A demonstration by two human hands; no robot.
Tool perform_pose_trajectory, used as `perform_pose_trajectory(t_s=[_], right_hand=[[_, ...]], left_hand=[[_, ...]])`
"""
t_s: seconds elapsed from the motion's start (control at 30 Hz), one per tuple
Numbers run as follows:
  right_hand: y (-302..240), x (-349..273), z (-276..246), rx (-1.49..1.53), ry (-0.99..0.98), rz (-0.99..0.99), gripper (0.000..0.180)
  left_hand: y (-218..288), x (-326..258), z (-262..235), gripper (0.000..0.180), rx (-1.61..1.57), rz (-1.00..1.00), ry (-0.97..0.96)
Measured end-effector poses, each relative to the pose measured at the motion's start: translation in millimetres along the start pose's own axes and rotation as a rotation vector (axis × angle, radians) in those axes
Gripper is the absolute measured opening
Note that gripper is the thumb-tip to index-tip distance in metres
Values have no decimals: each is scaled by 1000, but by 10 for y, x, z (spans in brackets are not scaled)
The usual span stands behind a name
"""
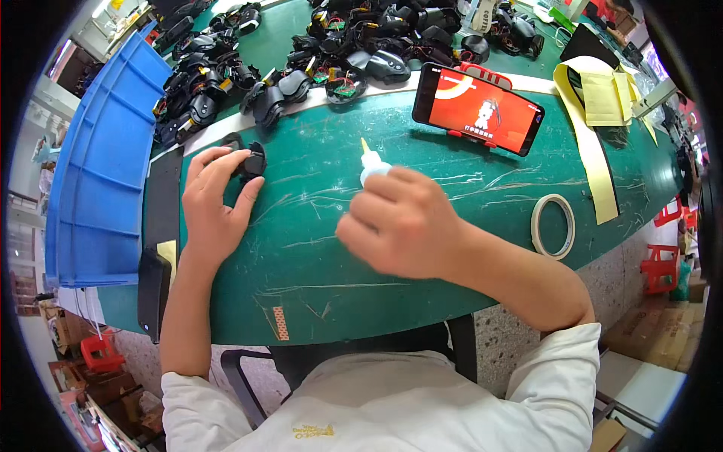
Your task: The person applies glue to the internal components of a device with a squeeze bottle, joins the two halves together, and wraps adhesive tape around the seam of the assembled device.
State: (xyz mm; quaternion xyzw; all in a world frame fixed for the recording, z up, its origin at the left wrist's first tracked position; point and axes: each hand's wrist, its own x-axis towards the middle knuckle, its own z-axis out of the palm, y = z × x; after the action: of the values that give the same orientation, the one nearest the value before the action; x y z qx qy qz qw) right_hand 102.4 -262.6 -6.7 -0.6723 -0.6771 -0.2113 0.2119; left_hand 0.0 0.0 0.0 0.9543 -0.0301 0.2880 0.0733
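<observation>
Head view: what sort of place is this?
Probably an electronics assembly or repair workshop: piled black parts, some exposed green circuit boards, and a nozzle-tipped bottle in the right hand.

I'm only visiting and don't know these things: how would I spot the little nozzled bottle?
Find the big green table, then the person's right hand near its middle. Poking out beyond that fist is a small bottle, pale blue and white. Its slim yellowish tip and light colour set it apart from the black parts heaped farther back.
</observation>
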Motion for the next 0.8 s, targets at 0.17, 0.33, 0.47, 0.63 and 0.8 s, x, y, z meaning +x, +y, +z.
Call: perform_pose_trajectory(t_s=[0.17,0.33,0.47,0.63,0.8], right_hand=[[332,85,184,-95,81,8,14],[345,158,197,-110,199,-4,14],[190,112,51,31,370,49,17],[22,86,70,126,298,56,16],[65,115,78,54,285,15,19]], left_hand=[[298,15,18,41,-317,129,38],[376,-46,7,53,-306,254,-85],[191,10,-163,61,-343,177,-123],[130,-12,-129,60,-336,143,-229],[100,8,-188,59,-292,142,-307]])
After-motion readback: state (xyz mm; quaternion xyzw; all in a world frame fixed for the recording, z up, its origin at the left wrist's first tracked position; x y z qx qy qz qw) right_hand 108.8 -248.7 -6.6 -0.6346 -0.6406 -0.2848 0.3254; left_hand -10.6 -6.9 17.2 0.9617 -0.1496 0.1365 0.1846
